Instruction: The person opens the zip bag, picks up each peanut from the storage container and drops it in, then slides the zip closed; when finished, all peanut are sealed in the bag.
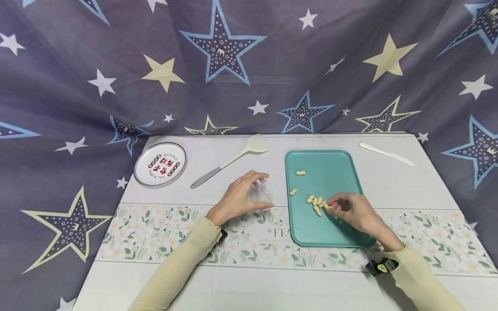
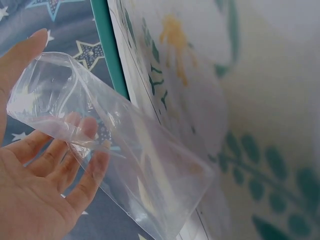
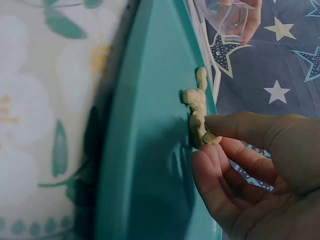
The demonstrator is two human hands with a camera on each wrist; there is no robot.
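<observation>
Beige peanut-shaped piece (image 3: 212, 139): partly hidden by right hand (image 1: 359, 213).
Clear plastic bag (image 3: 227, 25): cut off atop right-wrist view.
Dark lettering (image 1: 279, 233): partly covered by teal rectangular tray (image 1: 311, 235).

Floral-banded table (image 1: 233, 287): plate (image 1: 144, 172), spatula (image 1: 234, 159), teal tray (image 1: 330, 172), white knife (image 1: 383, 152).

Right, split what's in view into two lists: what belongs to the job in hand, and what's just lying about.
Seemingly in use:
peanuts, one pinched in the right hand
teal tray under them
clear plastic bag, held by the left hand

Apparently just lying about:
plate, far left
grey-handled spatula
white knife, right of the tray
</observation>
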